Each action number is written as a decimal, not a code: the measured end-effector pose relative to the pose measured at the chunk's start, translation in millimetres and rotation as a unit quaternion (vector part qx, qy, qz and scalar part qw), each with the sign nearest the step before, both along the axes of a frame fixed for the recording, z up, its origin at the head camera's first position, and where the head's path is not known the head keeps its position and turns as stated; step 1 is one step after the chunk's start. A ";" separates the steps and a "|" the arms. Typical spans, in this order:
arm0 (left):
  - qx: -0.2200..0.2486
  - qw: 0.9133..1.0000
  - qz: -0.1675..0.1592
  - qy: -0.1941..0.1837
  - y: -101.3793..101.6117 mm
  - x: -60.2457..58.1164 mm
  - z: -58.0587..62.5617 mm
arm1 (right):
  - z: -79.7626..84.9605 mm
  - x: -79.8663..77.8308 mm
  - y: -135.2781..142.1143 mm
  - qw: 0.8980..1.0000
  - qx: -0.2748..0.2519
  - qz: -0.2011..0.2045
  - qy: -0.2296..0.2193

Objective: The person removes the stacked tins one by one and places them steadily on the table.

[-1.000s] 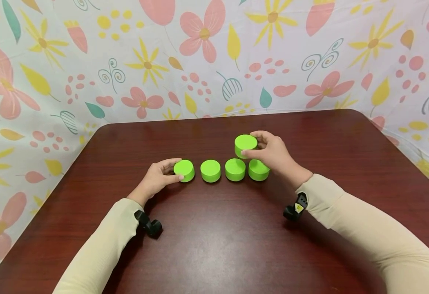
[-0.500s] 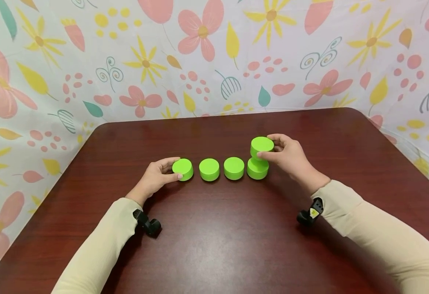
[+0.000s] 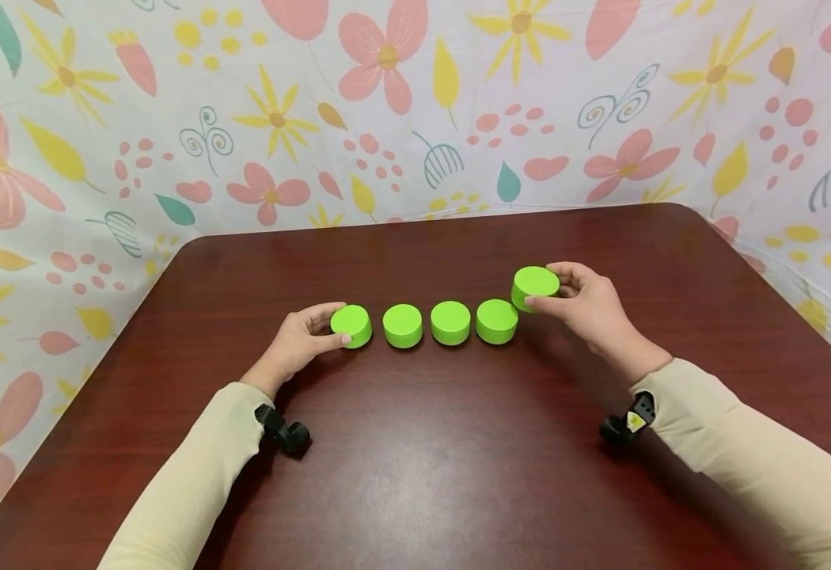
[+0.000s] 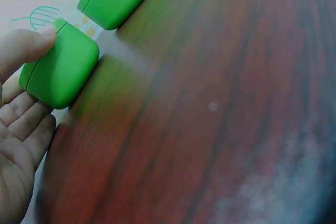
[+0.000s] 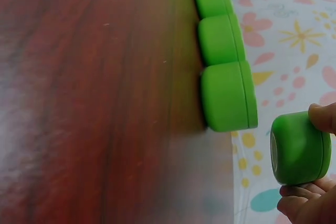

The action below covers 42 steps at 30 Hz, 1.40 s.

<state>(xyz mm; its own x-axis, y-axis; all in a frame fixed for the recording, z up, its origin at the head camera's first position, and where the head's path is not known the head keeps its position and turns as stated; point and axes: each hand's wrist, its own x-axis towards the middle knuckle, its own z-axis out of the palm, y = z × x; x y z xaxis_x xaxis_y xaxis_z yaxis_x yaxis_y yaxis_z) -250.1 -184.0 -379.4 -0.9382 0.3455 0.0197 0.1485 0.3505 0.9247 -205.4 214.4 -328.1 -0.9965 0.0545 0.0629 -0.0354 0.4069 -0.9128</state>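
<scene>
Several round lime-green tubs, each with a seam below its top like a lid, stand in a row on the table. My left hand (image 3: 296,345) grips the leftmost tub (image 3: 350,324), thumb in front and fingers behind. In the left wrist view that thumb (image 4: 31,48) presses near the tub's seam. My right hand (image 3: 590,307) holds another green tub (image 3: 535,287) between thumb and fingers, raised off the table just beyond the row's right end. Its underside (image 5: 274,153) shows in the right wrist view. The row's rightmost tub (image 3: 497,321) stands just left of it.
Between the two end tubs stand a second tub (image 3: 403,326) and a third tub (image 3: 450,323), with small gaps. The dark red-brown wooden table (image 3: 401,475) ends at the back against a floral cloth (image 3: 387,142). Each wrist wears a black camera mount (image 3: 283,431).
My right hand has carried its tub rightward, from above the row to past its right end, uncovering the rightmost standing tub. The left hand keeps its grip in place.
</scene>
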 end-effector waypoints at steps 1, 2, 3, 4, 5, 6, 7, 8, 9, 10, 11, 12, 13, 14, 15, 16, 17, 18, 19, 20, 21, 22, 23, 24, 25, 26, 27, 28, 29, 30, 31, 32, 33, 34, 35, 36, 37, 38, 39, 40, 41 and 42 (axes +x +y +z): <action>-0.001 1.000 0.001 0.001 -0.3 0.2 -0.1 | -0.7 1.1 1.3 1.000 -0.003 0.001 -0.001; -0.002 1.000 0.001 0.001 -0.3 0.4 -0.1 | -1.6 2.1 2.5 1.000 -0.003 0.001 -0.003; -0.001 1.000 0.000 0.001 -0.3 0.6 0.1 | -2.4 3.1 3.5 1.000 -0.003 0.000 -0.004; -0.001 1.000 0.000 0.001 -0.4 0.7 0.0 | -3.4 3.9 4.5 1.000 -0.005 -0.001 -0.005; -0.002 1.000 0.000 0.001 -0.4 0.9 -0.1 | -4.3 4.6 5.6 1.000 -0.004 -0.003 -0.005; -0.002 1.000 -0.001 0.001 -0.4 1.1 -0.1 | -5.2 5.3 6.3 1.000 -0.003 -0.004 -0.007; -0.001 1.000 -0.001 0.001 -0.1 1.3 0.2 | -6.1 5.9 7.1 1.000 -0.002 -0.006 -0.009; -0.001 1.000 -0.002 0.001 0.1 1.4 0.3 | -7.1 6.4 8.0 1.000 0.003 -0.007 -0.010; 0.000 1.000 -0.002 0.001 0.3 1.5 0.6 | -8.1 6.9 8.8 1.000 0.006 -0.007 -0.012; -0.001 1.000 -0.002 0.002 0.4 1.6 0.7 | -9.1 7.3 9.6 1.000 0.008 -0.006 -0.012; -0.001 1.000 -0.002 0.002 0.7 1.7 1.1 | -10.1 7.7 10.2 1.000 0.012 -0.005 -0.014; 0.000 1.000 -0.002 0.002 0.9 1.5 1.5 | -11.2 8.1 10.7 1.000 0.014 -0.005 -0.015; 0.001 1.000 -0.001 0.002 1.0 1.5 1.7 | -12.3 8.4 11.1 1.000 0.016 -0.004 -0.014; 0.001 1.000 -0.001 0.002 1.0 1.5 1.8 | -13.3 8.7 11.3 1.000 0.017 -0.004 -0.015; 0.000 1.000 -0.001 0.002 0.9 1.5 1.8 | -14.3 8.9 11.6 1.000 0.018 -0.005 -0.016; -0.001 1.000 -0.001 0.001 0.8 1.4 1.9 | -15.5 9.0 11.7 1.000 0.019 -0.006 -0.017; -0.002 1.000 -0.001 0.000 0.7 1.6 1.8 | -16.9 9.2 11.9 1.000 0.021 -0.006 -0.018; -0.002 1.000 -0.001 0.000 0.5 1.6 1.7 | -18.2 9.3 12.0 1.000 0.023 -0.006 -0.019; -0.003 1.000 -0.001 -0.001 0.4 1.5 1.7 | -19.4 9.4 12.0 0.999 0.025 -0.006 -0.021; -0.003 1.000 -0.001 -0.001 0.4 1.5 1.6 | -20.3 9.6 12.0 0.999 0.027 -0.007 -0.023; -0.003 1.000 -0.001 -0.002 0.4 1.5 1.4 | -21.3 9.8 12.1 0.999 0.030 -0.007 -0.025; -0.002 1.000 -0.001 -0.002 0.5 1.5 1.4 | -22.0 10.1 12.1 0.999 0.031 -0.007 -0.026; -0.001 1.000 -0.001 -0.002 0.6 1.5 1.4 | -22.7 10.2 12.2 0.999 0.031 -0.006 -0.028; 0.000 1.000 0.000 -0.001 0.6 1.5 1.2 | -23.0 10.3 12.3 0.999 0.031 -0.005 -0.031; 0.000 1.000 0.001 0.000 0.8 1.5 1.1 | -23.3 10.6 12.5 0.999 0.031 -0.005 -0.036; 0.000 1.000 0.001 0.000 0.8 1.8 1.1 | -23.7 10.7 12.8 0.999 0.031 -0.004 -0.040; 0.000 1.000 0.000 0.000 0.8 2.3 1.1 | -24.2 10.6 13.1 0.999 0.032 -0.003 -0.044; 0.000 1.000 0.000 0.001 0.7 2.7 1.4 | -24.8 10.4 13.4 0.998 0.032 -0.002 -0.048; -0.001 1.000 0.000 0.002 0.7 3.2 1.5 | -25.4 10.1 13.6 0.998 0.032 -0.001 -0.052; 0.000 1.000 -0.001 0.002 0.7 3.5 1.8 | -26.0 9.8 14.0 0.998 0.033 0.000 -0.055; 0.000 1.000 -0.001 0.002 0.9 4.0 2.3 | -26.8 9.5 14.3 0.998 0.032 0.000 -0.057; -0.001 1.000 -0.001 0.003 0.9 4.4 2.6 | -27.5 9.2 14.5 0.998 0.032 0.000 -0.058; -0.001 1.000 -0.002 0.004 1.0 4.8 2.8 | -28.1 9.1 14.6 0.998 0.033 0.000 -0.058; -0.003 1.000 -0.002 0.005 1.0 5.0 2.9 | -28.7 9.0 14.8 0.998 0.032 0.001 -0.059; -0.002 1.000 -0.002 0.005 1.0 5.2 3.0 | -29.3 8.9 14.8 0.998 0.031 0.001 -0.059; -0.002 1.000 -0.003 0.006 1.0 5.2 3.0 | -29.8 8.9 14.9 0.998 0.031 0.002 -0.060; -0.003 1.000 -0.003 0.007 0.9 5.2 2.8 | -30.4 8.9 14.8 0.998 0.030 0.002 -0.060; -0.002 1.000 -0.003 0.008 0.9 5.3 2.9 | -30.9 8.9 14.8 0.998 0.031 0.002 -0.060; -0.001 1.000 -0.003 0.008 0.9 5.1 2.8 | -31.5 8.9 14.8 0.998 0.031 0.002 -0.060; -0.001 1.000 -0.003 0.007 1.0 4.9 2.7 | -32.0 8.9 14.7 0.998 0.030 0.001 -0.060; -0.001 1.000 -0.003 0.007 1.1 4.7 2.7 | -32.4 8.8 14.7 0.998 0.029 0.001 -0.060; 0.000 1.000 -0.003 0.007 1.2 4.5 2.7 | -32.8 8.7 14.7 0.998 0.029 0.001 -0.058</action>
